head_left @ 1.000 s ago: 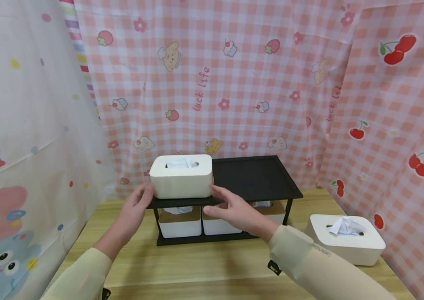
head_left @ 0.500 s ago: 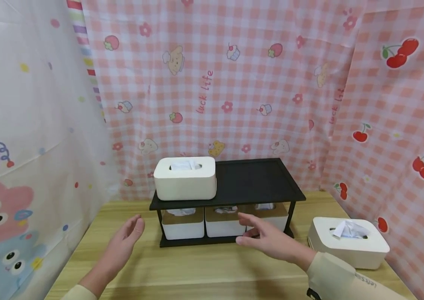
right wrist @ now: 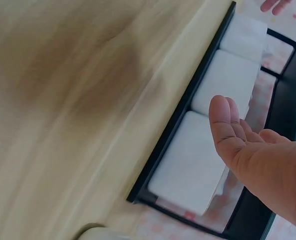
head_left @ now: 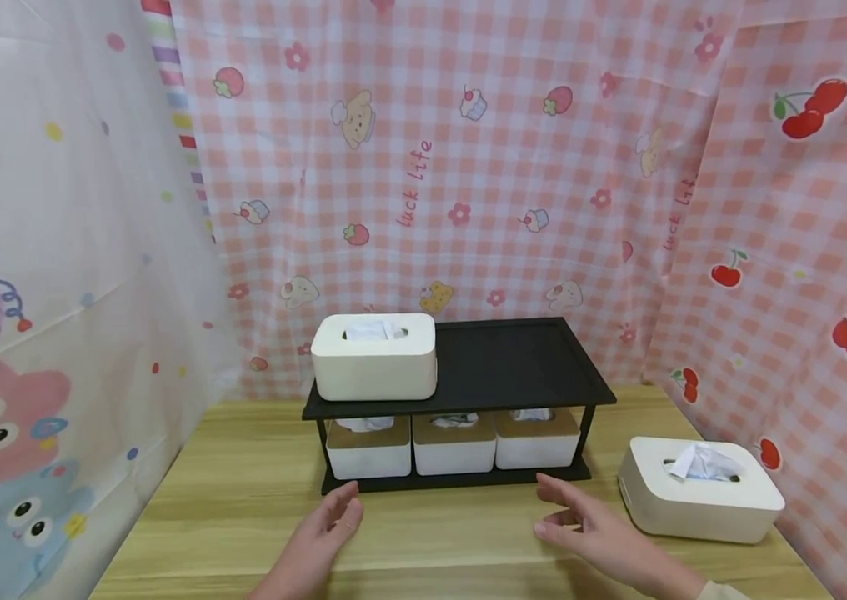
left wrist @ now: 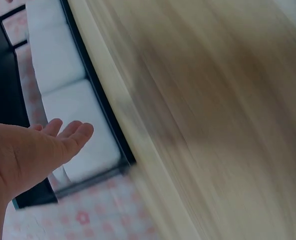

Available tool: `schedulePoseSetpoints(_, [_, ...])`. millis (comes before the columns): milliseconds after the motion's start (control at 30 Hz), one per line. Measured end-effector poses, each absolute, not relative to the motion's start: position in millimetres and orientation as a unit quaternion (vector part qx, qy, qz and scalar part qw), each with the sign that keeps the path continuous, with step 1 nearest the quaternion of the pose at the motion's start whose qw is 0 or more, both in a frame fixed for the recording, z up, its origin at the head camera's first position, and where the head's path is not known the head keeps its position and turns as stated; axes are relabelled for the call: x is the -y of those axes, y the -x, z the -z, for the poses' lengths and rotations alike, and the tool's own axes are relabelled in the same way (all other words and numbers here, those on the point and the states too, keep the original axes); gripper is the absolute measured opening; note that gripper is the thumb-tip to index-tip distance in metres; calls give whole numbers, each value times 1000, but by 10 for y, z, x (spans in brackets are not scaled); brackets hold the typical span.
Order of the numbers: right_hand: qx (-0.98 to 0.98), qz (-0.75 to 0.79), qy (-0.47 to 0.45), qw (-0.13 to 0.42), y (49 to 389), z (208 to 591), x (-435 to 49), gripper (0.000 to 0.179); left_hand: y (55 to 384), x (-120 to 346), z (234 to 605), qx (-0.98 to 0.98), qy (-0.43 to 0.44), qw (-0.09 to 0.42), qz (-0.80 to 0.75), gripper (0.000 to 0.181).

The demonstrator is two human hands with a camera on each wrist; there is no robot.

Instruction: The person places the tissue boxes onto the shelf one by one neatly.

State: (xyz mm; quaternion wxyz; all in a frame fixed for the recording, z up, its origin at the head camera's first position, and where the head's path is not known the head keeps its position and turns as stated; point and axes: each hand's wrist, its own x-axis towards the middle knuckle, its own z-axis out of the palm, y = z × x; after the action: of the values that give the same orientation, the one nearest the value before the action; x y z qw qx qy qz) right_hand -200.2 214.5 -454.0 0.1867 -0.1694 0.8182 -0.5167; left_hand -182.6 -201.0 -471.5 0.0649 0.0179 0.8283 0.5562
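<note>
On the left of a black two-level rack's upper shelf sits a white tissue box, a tissue showing in its slot. Beneath it, three smaller white tissue boxes with brown lids stand side by side: the left one, the middle one and the right one. My left hand hovers over the table in front of the rack's left part, fingers loosely bent, holding nothing. Over the table at the rack's right front, my right hand is also relaxed and holds nothing, nearest to the rack's lower edge.
A second large white tissue box stands on the wooden table to the right, near the side curtain. A pink checked curtain hangs behind the rack, and a pale printed curtain closes off the left.
Both hands have come away from the sides of the large tissue box on the upper shelf. They have moved back and down toward me; the box stays on the shelf.
</note>
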Motion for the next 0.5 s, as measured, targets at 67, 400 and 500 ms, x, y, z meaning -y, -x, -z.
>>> schedulePoseSetpoints(67, [-819, 521, 156, 181, 1978, 4576, -2203, 77, 1811, 1918, 4729, -827, -35, 69, -557, 68])
schedulePoseSetpoints(400, [-831, 524, 97, 160, 1913, 4555, -2495, 78, 1762, 1621, 4747, -807, -91, 108, -574, 70])
schedulePoseSetpoints(500, [-841, 517, 78, 137, 1912, 4487, -2621, 78, 1785, 1516, 4786, -803, -102, 116, -576, 70])
